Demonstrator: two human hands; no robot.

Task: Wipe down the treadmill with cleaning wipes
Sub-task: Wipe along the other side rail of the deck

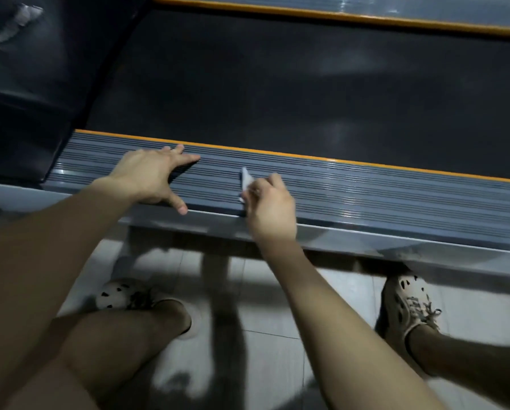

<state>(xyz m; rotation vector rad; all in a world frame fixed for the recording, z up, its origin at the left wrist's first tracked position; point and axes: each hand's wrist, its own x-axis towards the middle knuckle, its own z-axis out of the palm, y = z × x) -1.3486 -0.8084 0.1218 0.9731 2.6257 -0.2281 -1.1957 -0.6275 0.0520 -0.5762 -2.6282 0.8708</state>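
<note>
Pale tile floor (277, 309), with two perforated shoes (410, 303) planted on it, lies nearest. Above it runs the near rail (395, 199) of the treadmill (366, 241), grey, ribbed and edged in orange, with its long axis left to right. The left hand (153, 176) rests flat on the rail, fingers spread, holding nothing. Just to its right, the right hand (273, 208) has its fingers curled around a white wipe (245, 179), which is pressed against the ribs. Most of the rail in view extends rightward from the wipe, so a stroke along the ribs would likely go that way. Beyond are the dark belt (277, 93) and the far rail (366, 7).
</note>
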